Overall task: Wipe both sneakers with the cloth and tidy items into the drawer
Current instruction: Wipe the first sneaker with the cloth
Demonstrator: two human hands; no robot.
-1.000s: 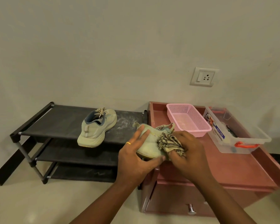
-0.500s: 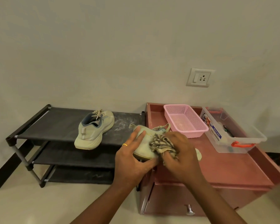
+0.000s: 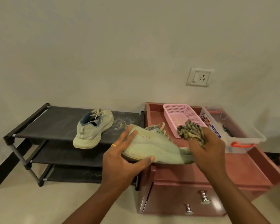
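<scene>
The person's left hand (image 3: 120,160) grips one pale green sneaker (image 3: 155,147) by its heel end, fingers spread over the upper and the thumb tucked under the sole. The sneaker is held at the front left corner of the pinkish cabinet (image 3: 249,167), its toe pointing right. The right hand (image 3: 207,151) is at the toe, fingers curled tight round a bunched checked cloth (image 3: 190,132); most of the cloth sticks up above the knuckles, and I cannot tell whether it touches the sneaker. The other sneaker (image 3: 92,128) sits upright on the top shelf of the dark shoe rack (image 3: 55,123), to the left and well apart from the hands. On the cabinet top, behind the hands, stand a pink basket (image 3: 183,117) and just beside it a clear plastic box (image 3: 242,135) with an orange clasp. Below the top is the drawer (image 3: 176,199) with two metal knobs. A wall socket (image 3: 200,77) is fixed above the cabinet
</scene>
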